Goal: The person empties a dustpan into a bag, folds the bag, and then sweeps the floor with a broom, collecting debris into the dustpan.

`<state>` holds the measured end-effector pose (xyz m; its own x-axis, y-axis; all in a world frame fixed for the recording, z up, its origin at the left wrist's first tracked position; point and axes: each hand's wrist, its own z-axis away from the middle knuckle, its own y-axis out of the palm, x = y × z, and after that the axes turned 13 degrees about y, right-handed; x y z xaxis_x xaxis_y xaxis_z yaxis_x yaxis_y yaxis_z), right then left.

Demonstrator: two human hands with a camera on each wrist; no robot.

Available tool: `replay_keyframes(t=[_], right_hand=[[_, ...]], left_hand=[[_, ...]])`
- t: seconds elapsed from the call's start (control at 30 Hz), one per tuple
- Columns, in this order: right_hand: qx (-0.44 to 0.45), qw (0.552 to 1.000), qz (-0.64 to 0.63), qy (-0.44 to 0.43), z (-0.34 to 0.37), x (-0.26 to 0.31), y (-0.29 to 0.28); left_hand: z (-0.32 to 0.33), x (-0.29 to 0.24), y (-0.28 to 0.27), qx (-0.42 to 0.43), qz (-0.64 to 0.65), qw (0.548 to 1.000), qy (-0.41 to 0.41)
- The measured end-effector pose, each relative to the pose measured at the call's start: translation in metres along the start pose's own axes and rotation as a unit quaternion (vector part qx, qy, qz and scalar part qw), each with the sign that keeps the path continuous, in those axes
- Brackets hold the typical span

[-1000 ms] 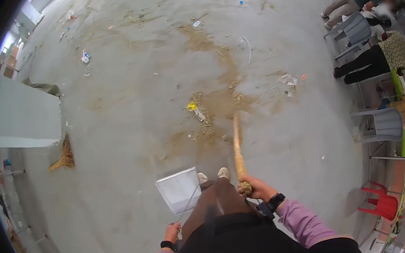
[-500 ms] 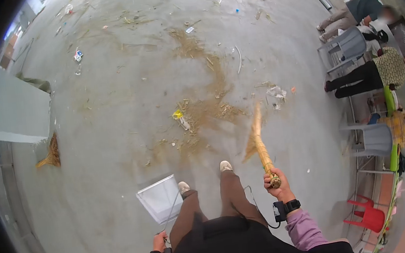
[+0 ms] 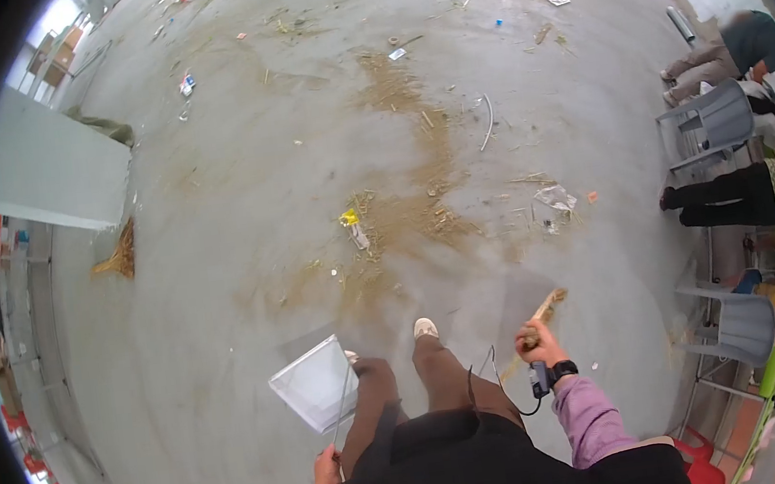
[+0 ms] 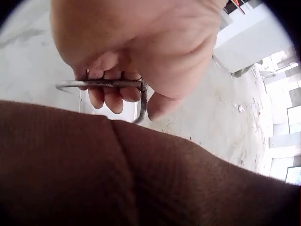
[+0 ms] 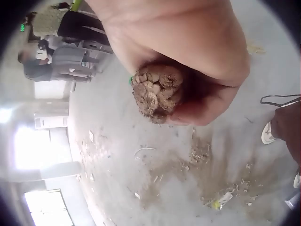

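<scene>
My right hand [image 3: 540, 346] grips a straw broom [image 3: 548, 306] near its handle end, to the right of my legs; in the right wrist view the fingers curl round the bundled stalk end [image 5: 158, 91]. The left hand [image 3: 328, 466] holds the thin metal handle [image 3: 340, 408] of a white dustpan [image 3: 314, 384], which is beside my left foot. Seen from the left wrist, the fingers [image 4: 113, 100] curl round the bent metal rod [image 4: 103, 84]. Brown dirt and straw bits [image 3: 414, 225] lie on the floor ahead, with a yellow and white wrapper [image 3: 353, 228] among them.
A second straw broom [image 3: 124, 254] stands against a pale block [image 3: 54, 165] on the left. Grey chairs [image 3: 737, 326], a red chair [image 3: 702, 459] and several people are along the right. Clear plastic [image 3: 556, 198], a white strip [image 3: 488, 122] and scraps lie farther out on the floor.
The broom in my right hand has swung from pointing forward to the upper right, its head now out to the right. The feet have moved apart since the earliest frame. My left hand keeps its hold.
</scene>
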<state>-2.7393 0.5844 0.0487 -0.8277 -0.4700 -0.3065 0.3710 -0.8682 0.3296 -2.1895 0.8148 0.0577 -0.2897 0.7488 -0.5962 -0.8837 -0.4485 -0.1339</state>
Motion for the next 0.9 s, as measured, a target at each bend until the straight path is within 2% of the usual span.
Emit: replay_keyframes(t=[0.07, 0.17, 0.2, 0.27, 0.33, 0.37, 0.43, 0.47, 0.5, 0.57, 0.6, 0.67, 0.7, 0.83, 0.9], right_hand=[[0.046, 0.995, 0.076, 0.036, -0.027, -0.02, 0.021], [0.015, 0.985, 0.144, 0.096, -0.066, -0.05, 0.049], [0.012, 0.981, 0.178, 0.076, -0.074, -0.063, 0.058], [0.061, 0.915, 0.396, -0.043, -0.112, -0.074, 0.056], [0.083, 0.872, 0.479, -0.056, -0.129, -0.087, 0.056], [0.081, 0.883, 0.461, -0.011, -0.13, -0.094, 0.063], [0.054, 0.914, 0.398, 0.06, -0.107, -0.112, 0.094], [0.029, 0.932, 0.352, 0.087, -0.062, -0.136, 0.127], [0.003, 0.946, 0.304, 0.112, -0.037, -0.154, 0.147], [0.036, 0.941, 0.322, 0.102, -0.024, -0.149, 0.144], [0.054, 0.937, 0.33, 0.098, -0.015, -0.142, 0.139], [0.039, 0.958, 0.275, 0.076, 0.004, -0.125, 0.129], [0.081, 0.956, 0.275, 0.069, 0.019, -0.118, 0.123], [0.003, 0.97, 0.236, 0.056, 0.059, -0.115, 0.097], [-0.044, 0.962, 0.27, 0.019, 0.059, -0.118, 0.094]], left_hand=[[-0.005, 0.019, 0.002, 0.003, 0.029, 0.999, -0.022], [-0.003, 0.031, 0.008, 0.009, 0.072, 0.995, -0.064], [-0.001, 0.031, 0.012, 0.022, 0.07, 0.996, -0.058], [0.002, 0.021, 0.023, 0.05, 0.063, 0.996, -0.049], [0.003, 0.018, 0.03, 0.043, 0.073, 0.994, -0.066], [0.005, 0.015, 0.033, 0.039, 0.079, 0.993, -0.075], [0.011, -0.005, 0.039, 0.059, 0.0, 0.998, -0.021], [0.015, -0.009, 0.038, 0.067, -0.038, 0.997, 0.007], [0.01, -0.002, 0.032, 0.056, -0.021, 0.998, 0.007], [-0.016, 0.031, 0.015, 0.033, 0.014, 0.999, 0.008], [-0.024, 0.043, 0.005, 0.044, -0.029, 0.998, 0.015], [-0.019, 0.041, 0.004, 0.035, -0.028, 0.999, 0.023], [-0.017, 0.04, 0.003, 0.029, -0.028, 0.999, 0.026], [-0.007, 0.037, -0.003, 0.019, -0.047, 0.998, 0.032], [-0.004, 0.035, -0.004, 0.023, -0.053, 0.997, 0.041]])
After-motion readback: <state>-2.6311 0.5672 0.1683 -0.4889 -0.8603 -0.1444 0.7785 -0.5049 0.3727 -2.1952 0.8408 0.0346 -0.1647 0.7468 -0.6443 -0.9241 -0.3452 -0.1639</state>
